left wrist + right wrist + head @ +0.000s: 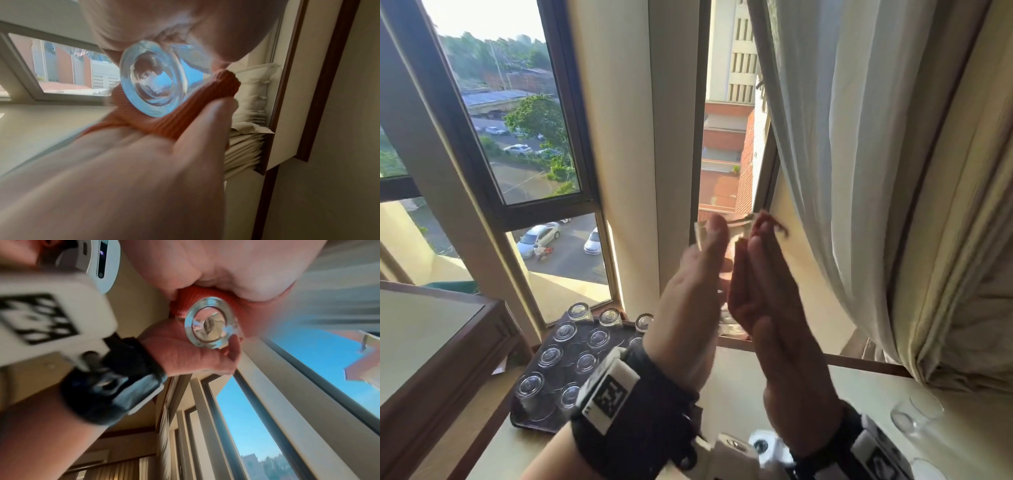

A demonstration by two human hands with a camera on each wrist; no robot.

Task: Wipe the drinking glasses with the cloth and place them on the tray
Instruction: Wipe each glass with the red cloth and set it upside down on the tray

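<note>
Both hands are raised in front of the window with a clear drinking glass point(727, 260) between them. My left hand point(695, 281) grips the glass, its thumb and fingers round the thick base point(211, 327). My right hand point(763, 308) holds an orange ribbed cloth point(164, 123) against the side of the glass point(156, 81). Lower left on the sill, a dark tray point(527, 426) carries several upturned glasses point(585, 361). Much of the held glass is hidden by the hands.
More clear glasses point(914, 416) stand on the cream sill point(756, 394) at the lower right. A white curtain point(859, 171) hangs close on the right. A wood-framed table point(431, 329) sits at the left, and window frames are right behind the hands.
</note>
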